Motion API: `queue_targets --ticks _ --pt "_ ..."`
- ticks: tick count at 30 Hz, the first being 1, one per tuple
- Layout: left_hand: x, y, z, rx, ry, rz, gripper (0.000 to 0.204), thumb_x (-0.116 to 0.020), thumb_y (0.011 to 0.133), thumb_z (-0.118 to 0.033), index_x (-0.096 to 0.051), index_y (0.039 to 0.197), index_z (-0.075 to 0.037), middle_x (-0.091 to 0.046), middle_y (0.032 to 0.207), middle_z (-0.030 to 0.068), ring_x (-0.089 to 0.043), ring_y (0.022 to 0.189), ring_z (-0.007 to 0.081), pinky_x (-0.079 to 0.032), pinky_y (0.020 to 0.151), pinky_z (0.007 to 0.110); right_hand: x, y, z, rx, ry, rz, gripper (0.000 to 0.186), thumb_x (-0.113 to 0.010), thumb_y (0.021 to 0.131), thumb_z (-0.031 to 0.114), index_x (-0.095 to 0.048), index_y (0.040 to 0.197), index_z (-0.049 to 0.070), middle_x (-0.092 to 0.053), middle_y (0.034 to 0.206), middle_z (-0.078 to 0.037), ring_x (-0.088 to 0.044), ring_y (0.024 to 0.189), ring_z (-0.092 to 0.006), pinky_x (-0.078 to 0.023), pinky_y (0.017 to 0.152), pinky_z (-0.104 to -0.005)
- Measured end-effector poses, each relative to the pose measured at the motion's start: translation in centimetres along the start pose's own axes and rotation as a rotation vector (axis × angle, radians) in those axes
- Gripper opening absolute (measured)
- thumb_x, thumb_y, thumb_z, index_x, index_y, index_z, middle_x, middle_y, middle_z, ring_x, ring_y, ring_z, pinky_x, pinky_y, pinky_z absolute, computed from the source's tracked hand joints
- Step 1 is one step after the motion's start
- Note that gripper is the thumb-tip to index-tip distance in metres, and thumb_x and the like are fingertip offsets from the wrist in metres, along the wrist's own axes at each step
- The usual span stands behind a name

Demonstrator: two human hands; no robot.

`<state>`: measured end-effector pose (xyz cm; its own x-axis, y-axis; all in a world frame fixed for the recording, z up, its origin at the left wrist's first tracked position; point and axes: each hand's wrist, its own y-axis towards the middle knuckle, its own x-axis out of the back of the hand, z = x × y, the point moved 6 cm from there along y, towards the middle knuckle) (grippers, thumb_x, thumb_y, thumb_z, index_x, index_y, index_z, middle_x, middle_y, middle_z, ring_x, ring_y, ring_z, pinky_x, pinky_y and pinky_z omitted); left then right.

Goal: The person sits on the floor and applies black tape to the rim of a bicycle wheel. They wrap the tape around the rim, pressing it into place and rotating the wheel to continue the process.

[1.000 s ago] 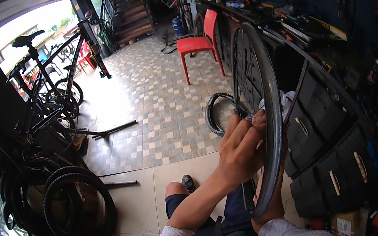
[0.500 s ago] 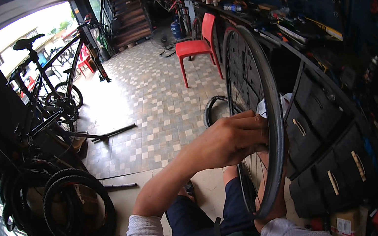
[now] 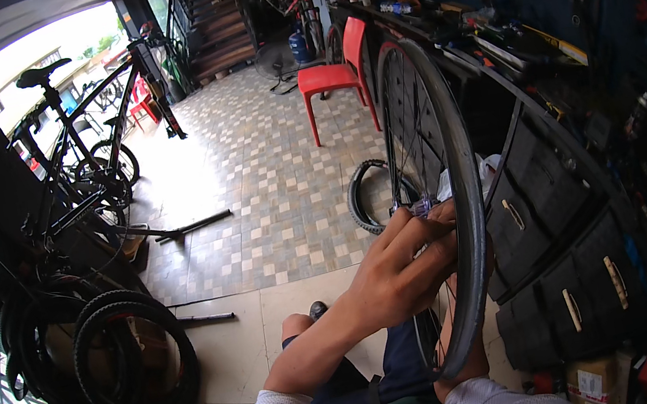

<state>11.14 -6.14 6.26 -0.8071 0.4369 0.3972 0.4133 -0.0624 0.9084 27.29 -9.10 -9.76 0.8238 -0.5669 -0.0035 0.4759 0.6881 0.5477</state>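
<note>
I have a bicycle wheel (image 3: 459,171) upright in front of me, edge-on, with a dark rim and thin spokes. The fingers of my left hand (image 3: 407,265) are curled at the spokes beside the hub (image 3: 420,208). My right hand (image 3: 446,214) is mostly hidden behind the wheel and my left hand, so its grip is unclear; its forearm comes up behind the rim from the lower right.
Loose tires (image 3: 178,355) and a bicycle (image 3: 82,114) line the left. A red chair (image 3: 324,78), another tire (image 3: 360,213) and metal bars (image 3: 198,221) are on the tiled floor. Dark drawers (image 3: 562,299) and a tool-strewn workbench (image 3: 484,38) run along the right.
My left hand and forearm shifted left and flattened, then came back rightward with the wrist lower. The wheel moved only slightly.
</note>
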Motion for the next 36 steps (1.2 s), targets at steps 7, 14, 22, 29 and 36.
queue_targets --ticks 7,14,22,29,36 --pt "-0.6 -1.1 -1.2 0.031 0.205 -0.315 0.031 -0.078 0.065 0.007 -0.068 0.094 0.002 -0.049 0.076 0.0081 -0.051 0.062 0.0248 -0.041 0.053 0.034 -1.3 0.7 5.9 0.045 -0.161 -0.102 0.032 -0.069 0.095 0.028 -0.067 0.102 -0.003 -0.070 0.085 -0.005 -0.067 0.070 -0.0092 -0.052 0.057 -0.0218" --pt "-0.4 0.0 -0.9 0.089 0.081 -0.167 0.046 -0.079 0.066 0.004 -0.070 0.111 0.003 -0.055 0.087 0.0103 -0.059 0.074 0.0261 -0.050 0.063 0.037 -0.6 1.4 5.6 -0.105 0.452 -0.119 0.034 -0.068 0.094 0.030 -0.067 0.100 -0.004 -0.069 0.082 -0.005 -0.067 0.069 -0.0093 -0.052 0.057 -0.0220" --pt "1.6 2.6 0.2 0.097 -0.165 0.224 0.033 -0.074 0.080 0.002 -0.075 0.112 -0.004 -0.059 0.125 0.0170 -0.063 0.092 0.0312 -0.054 0.079 0.041 -1.1 1.9 7.9 -0.067 0.518 -0.231 0.049 -0.070 0.091 0.031 -0.064 0.116 -0.011 -0.071 0.094 -0.012 -0.070 0.081 -0.0139 -0.056 0.068 -0.0256" --pt "0.4 4.3 3.0 0.049 -0.390 0.392 0.021 -0.079 0.080 -0.005 -0.073 0.099 -0.003 -0.058 0.113 0.0159 -0.068 0.087 0.0315 -0.055 0.077 0.041 -0.6 2.2 9.6 0.000 0.445 -0.241 0.044 -0.068 0.094 0.027 -0.064 0.119 -0.009 -0.071 0.096 -0.010 -0.069 0.080 -0.0133 -0.056 0.068 -0.0255" --pt "-0.7 4.7 2.7 0.082 -0.249 0.429 0.026 -0.083 0.075 -0.011 -0.075 0.099 -0.006 -0.057 0.107 0.0127 -0.063 0.095 0.0315 -0.055 0.077 0.041 0.0 2.1 6.5 -0.051 0.467 -0.241 0.036 -0.064 0.096 0.021 -0.064 0.119 -0.006 -0.070 0.098 -0.009 -0.069 0.081 -0.0128 -0.055 0.068 -0.0241"
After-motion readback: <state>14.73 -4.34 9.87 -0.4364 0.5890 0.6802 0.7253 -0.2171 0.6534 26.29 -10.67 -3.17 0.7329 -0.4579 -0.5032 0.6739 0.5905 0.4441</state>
